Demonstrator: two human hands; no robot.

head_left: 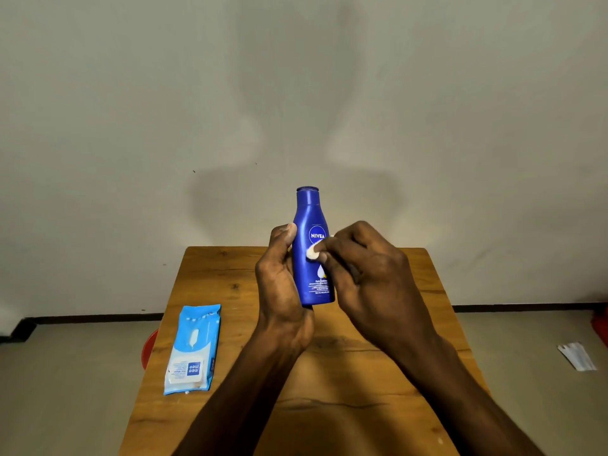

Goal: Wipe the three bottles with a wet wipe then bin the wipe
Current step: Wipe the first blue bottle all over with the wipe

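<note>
A blue Nivea bottle (311,225) is held upright above the wooden table (230,268), its cap on top. My left hand (281,284) grips its lower left side, thumb up along the body. My right hand (368,268) pinches a small white wet wipe (313,251) and presses it against the bottle's front, just below the logo. Most of the wipe is hidden in my fingers. No other bottles are in view.
A light-blue pack of wet wipes (194,348) lies flat at the table's left edge. A red round container (148,348) shows on the floor beside the table's left side. White paper (577,355) lies on the floor at right. A plain wall stands behind.
</note>
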